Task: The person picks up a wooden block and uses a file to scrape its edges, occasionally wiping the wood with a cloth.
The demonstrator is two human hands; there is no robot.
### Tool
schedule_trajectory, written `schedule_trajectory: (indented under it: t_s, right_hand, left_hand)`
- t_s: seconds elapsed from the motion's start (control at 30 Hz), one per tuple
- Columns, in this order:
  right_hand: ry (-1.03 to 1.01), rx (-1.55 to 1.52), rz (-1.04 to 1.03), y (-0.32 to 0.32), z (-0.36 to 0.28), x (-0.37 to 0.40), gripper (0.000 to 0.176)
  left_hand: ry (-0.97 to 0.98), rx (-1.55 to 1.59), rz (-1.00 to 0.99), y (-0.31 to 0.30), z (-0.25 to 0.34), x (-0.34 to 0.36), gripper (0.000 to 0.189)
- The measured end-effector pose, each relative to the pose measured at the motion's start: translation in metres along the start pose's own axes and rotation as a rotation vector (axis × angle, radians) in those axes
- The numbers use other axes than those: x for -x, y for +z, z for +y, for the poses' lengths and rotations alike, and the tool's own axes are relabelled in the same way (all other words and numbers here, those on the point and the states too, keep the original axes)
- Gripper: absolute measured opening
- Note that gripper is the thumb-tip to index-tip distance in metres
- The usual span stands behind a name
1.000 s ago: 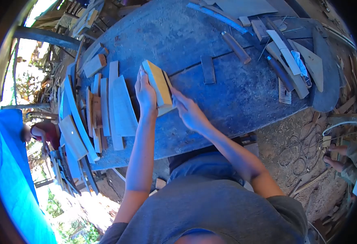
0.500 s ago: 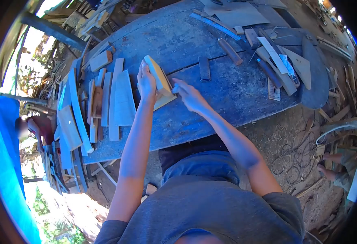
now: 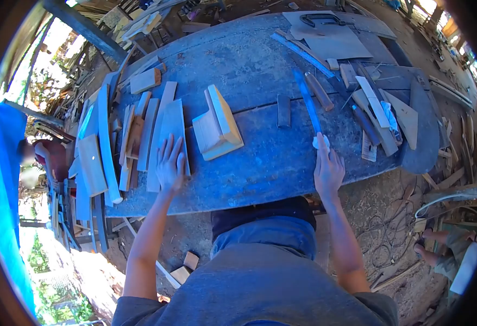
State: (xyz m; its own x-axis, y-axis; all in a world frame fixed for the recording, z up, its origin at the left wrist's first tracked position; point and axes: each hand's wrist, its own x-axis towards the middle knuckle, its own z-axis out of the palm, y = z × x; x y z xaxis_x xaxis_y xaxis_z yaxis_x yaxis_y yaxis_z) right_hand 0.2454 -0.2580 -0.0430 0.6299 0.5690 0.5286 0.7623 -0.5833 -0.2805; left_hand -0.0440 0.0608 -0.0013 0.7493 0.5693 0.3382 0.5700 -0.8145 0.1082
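Observation:
My left hand point(image 3: 170, 165) is open, its fingers spread over the lower end of a flat board point(image 3: 172, 127) in the row of wood at the left. Between my hands, an angled wooden piece point(image 3: 208, 130) lies on the table, with a raised yellowish strip along one side. My right hand point(image 3: 329, 171), near the table's front edge, is closed at the whitish end of a long, narrow, flat tool point(image 3: 307, 103). The tool's straight strip points away from me; its exact kind does not show. Left of it lies a short dark block point(image 3: 284, 111).
A wooden cylinder point(image 3: 319, 91) lies beyond the tool. Wood offcuts and a dark-handled tool point(image 3: 365, 125) cluster at the right; a C-clamp point(image 3: 325, 19) rests at the back. One person point(image 3: 54, 157) is at far left, another's legs point(image 3: 439, 244) at far right.
My left hand has let go of the angled wooden piece and moved left onto the board. My right hand has moved right, away from that piece, with the flat tool now in full view.

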Motion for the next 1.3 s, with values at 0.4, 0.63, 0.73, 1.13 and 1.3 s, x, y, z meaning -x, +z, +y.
schedule_trajectory:
  t_s: [0.4,0.63,0.73,1.13,1.3]
  right_hand:
    - [0.304,0.315,-0.159,0.001,0.0,-0.013,0.049]
    - [0.31,0.312,-0.231,0.001,-0.002,-0.022,0.045]
    - [0.285,0.287,-0.231,0.002,0.002,-0.02,0.047]
    - [0.332,0.254,-0.26,-0.003,-0.003,-0.026,0.052]
    - [0.329,0.266,-0.221,-0.001,-0.001,-0.021,0.051]
  left_hand:
    - [0.094,0.148,-0.096,0.0,-0.007,-0.004,0.049]
    - [0.083,0.138,-0.243,-0.004,-0.017,0.007,0.046]
    - [0.074,0.139,-0.275,-0.006,-0.016,0.006,0.045]
    - [0.04,0.098,-0.349,-0.013,-0.006,-0.007,0.04]
    - [0.091,0.093,-0.337,-0.013,-0.005,-0.009,0.049]
